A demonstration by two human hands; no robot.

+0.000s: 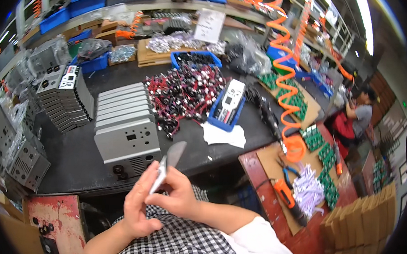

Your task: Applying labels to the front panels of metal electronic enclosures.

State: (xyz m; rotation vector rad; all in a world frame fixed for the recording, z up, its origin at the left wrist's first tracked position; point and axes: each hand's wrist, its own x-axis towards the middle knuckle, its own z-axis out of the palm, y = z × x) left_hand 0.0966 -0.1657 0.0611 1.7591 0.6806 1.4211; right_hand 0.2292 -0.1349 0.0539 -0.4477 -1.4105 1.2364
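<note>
Close to my body, a thin flat sheet (161, 175), white with a greyish film-like flap (175, 154) at its upper end, stands tilted between my hands. My right hand (179, 195) pinches it from the right, thumb toward me. My left hand (139, 202) lies along its left side, fingers stretched out and touching it, thumb apart. Just beyond them is a row of grey metal cases (128, 143) with holes and vent slots in the front one. What is printed on the sheet is hidden by its angle.
Red and black wired parts (184, 95) lie heaped behind the cases. A blue tray (227, 110) holds printed panel labels beside white paper (224, 135). Stacked panels (65, 100) stand left. An orange coiled hose (286, 76) hangs right, above a red bench (264, 196) with an orange-handled tool (288, 197).
</note>
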